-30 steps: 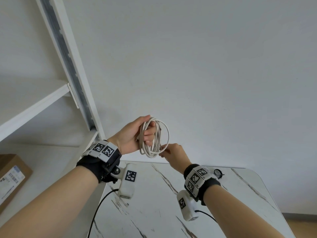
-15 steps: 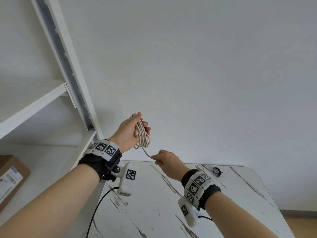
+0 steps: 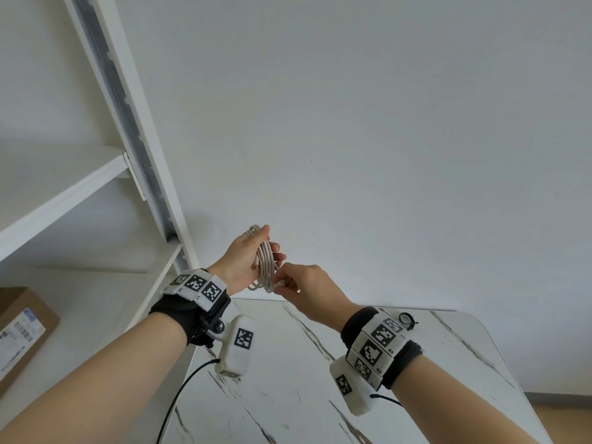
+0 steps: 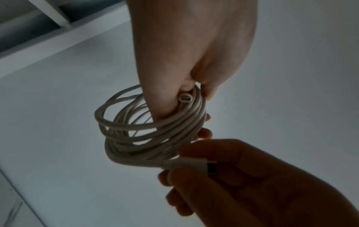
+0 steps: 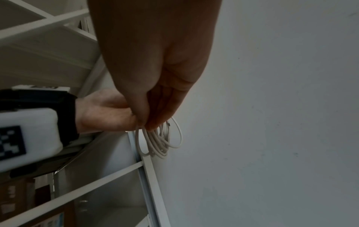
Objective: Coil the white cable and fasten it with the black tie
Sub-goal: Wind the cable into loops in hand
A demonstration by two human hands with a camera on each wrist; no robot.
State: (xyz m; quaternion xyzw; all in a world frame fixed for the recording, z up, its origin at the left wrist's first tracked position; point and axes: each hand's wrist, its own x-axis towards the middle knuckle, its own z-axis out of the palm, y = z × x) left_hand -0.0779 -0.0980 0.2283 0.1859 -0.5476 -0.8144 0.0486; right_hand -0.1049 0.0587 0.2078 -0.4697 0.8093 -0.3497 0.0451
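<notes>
The white cable is wound into a coil of several loops, held up in the air in front of the wall. My left hand grips the coil through its middle, with one round plug end against the thumb. My right hand pinches the cable's other plug end at the bottom of the coil. The black tie, curled into a small ring, lies on the marble table behind my right wrist.
A white metal shelf unit stands to the left, its upright close to my left hand. A cardboard box sits on a lower shelf at far left. The white wall is right behind the hands.
The free tail that ran from the coil to my right hand has been wound in; my right hand has risen to the coil's bottom, and the loops are bunched tighter.
</notes>
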